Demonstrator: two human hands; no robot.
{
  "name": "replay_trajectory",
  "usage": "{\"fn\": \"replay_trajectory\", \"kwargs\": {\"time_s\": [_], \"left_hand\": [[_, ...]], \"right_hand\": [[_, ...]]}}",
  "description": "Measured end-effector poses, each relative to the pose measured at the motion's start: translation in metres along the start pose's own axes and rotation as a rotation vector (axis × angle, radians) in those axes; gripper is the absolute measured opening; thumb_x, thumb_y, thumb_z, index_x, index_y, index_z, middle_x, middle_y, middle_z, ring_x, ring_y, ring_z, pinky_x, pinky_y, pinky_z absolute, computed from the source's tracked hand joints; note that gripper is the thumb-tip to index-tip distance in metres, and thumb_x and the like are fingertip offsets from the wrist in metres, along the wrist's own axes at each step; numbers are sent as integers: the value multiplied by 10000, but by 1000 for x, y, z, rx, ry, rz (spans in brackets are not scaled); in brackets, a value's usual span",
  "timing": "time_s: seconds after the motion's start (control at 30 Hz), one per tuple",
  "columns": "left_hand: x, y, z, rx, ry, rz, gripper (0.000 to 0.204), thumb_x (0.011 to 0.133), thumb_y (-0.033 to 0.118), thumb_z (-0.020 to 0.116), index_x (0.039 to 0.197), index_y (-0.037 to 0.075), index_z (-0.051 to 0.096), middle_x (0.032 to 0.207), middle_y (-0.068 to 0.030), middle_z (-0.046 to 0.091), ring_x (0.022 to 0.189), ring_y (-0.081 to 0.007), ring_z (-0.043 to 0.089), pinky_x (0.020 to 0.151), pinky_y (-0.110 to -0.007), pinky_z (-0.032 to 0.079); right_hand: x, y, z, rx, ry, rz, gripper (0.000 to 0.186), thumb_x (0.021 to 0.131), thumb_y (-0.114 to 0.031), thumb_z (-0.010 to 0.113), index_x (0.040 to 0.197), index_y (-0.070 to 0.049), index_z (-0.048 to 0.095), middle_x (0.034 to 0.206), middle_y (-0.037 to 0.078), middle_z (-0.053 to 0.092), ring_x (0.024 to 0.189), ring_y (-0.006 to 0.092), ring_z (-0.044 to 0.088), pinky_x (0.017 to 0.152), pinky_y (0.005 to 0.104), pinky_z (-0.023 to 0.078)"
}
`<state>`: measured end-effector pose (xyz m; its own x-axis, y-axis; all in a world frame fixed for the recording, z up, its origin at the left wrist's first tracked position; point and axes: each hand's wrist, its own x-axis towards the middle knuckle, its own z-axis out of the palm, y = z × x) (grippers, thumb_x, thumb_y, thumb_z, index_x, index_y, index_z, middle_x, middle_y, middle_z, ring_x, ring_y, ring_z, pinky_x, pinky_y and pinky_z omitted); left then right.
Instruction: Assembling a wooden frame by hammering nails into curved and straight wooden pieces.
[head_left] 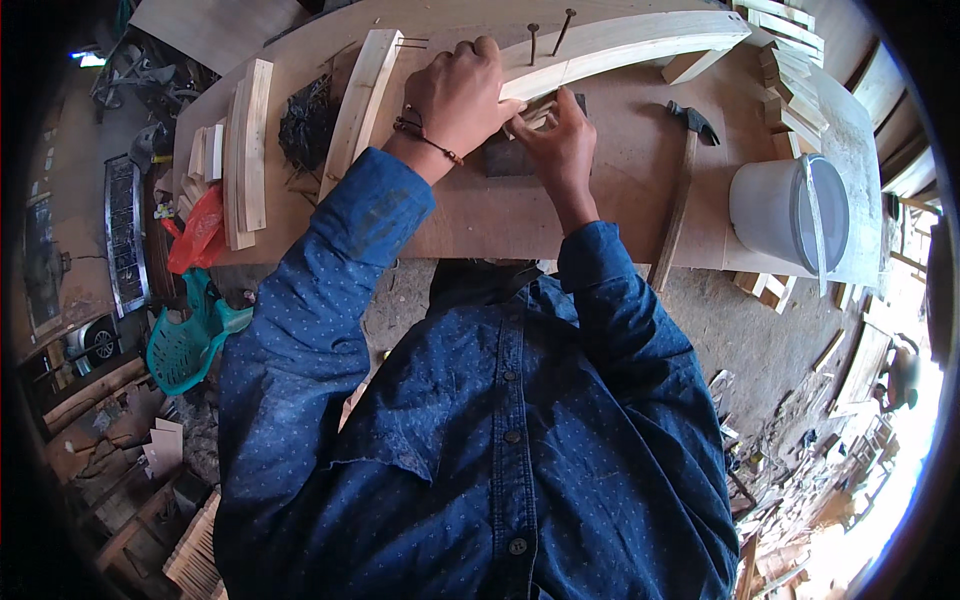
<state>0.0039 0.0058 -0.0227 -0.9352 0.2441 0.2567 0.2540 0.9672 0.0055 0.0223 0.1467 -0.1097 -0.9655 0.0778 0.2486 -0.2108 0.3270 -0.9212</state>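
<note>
Curved pale wooden beam [640,40]: one, lying on the plywood-topped bench [480,215], beyond and to the left of the hammer [679,190], its right end reaching past the hammer's head. Two nails [533,42], standing tall in the beam, left of the hammer. Small wooden block [692,66], under the beam's right part, just beyond the hammer's head.

Left hand [455,95] of the worker: left of the hammer, fingers curled, thumb against the near edge, grasping the beam's left end. Right hand [560,145]: between the left hand and the hammer, thumb and forefinger bent at a small pale wood piece [541,112]; whether they grip it, I cannot tell from where I stand. Dark block [508,160]: partly below the right hand, left of the hammer.

Lidded white bucket [775,210]: right of the hammer. Stacked wood pieces [790,90]: right of the hammer and farther off, near the bench's edge.

Pale timber with nails jutting from its end [363,110], crumpled black bundle [308,125], upright-looking row of straight slats [250,150], red plastic bag [203,230]: all well left of the hammer, in that order outward.
</note>
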Motion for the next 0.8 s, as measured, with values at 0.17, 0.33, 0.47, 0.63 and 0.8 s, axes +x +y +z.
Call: {"fn": "replay_trajectory", "kwargs": {"time_s": [0.17, 0.33, 0.47, 0.63, 0.8], "left_hand": [[1, 1, 0, 16, 9, -15, 575, 680, 399, 864, 1001, 4, 595, 881, -172, 690, 815, -327, 718, 657, -409, 598], [1, 3, -3, 16, 7, -21, 556, 690, 396, 858, 989, 8, 593, 881, -169, 691, 813, -319, 719, 651, -407, 598], [-1, 6, -6, 28, -14, -42, 552, 696, 392, 854, 995, 10, 591, 885, -167, 692, 816, -314, 717, 654, -408, 597], [0, 8, -9, 18, -4, -40, 561, 691, 395, 856, 999, 11, 585, 886, -167, 692, 818, -315, 717, 653, -413, 598], [0, 5, -6, 10, -18, -30, 579, 688, 395, 858, 1011, 5, 577, 882, -174, 690, 818, -319, 718, 654, -413, 598]], "right_hand": [[-2, 2, -5, -22, -38, -11, 505, 728, -257, 852, 1080, 16, 615, 1025, 211, 684, 950, 352, 686, 806, 387, 542], [-2, 5, -41, -45, 74, 7, 548, 850, -316, 773, 1254, 13, 605, 1148, 214, 681, 1040, 333, 676, 891, 379, 525], [7, 14, -59, 262, -109, 252, 443, 954, -292, 668, 1243, 41, 622, 1174, 186, 684, 1050, 235, 664, 934, 340, 498], [23, 28, -44, 544, -334, 242, 365, 995, -255, 633, 1230, 24, 642, 1160, 41, 674, 1105, 124, 566, 997, 285, 414], [29, 40, -30, 699, -369, 266, 334, 986, -240, 647, 1218, 1, 652, 1145, 22, 665, 1109, 116, 552, 1006, 286, 402]]}}
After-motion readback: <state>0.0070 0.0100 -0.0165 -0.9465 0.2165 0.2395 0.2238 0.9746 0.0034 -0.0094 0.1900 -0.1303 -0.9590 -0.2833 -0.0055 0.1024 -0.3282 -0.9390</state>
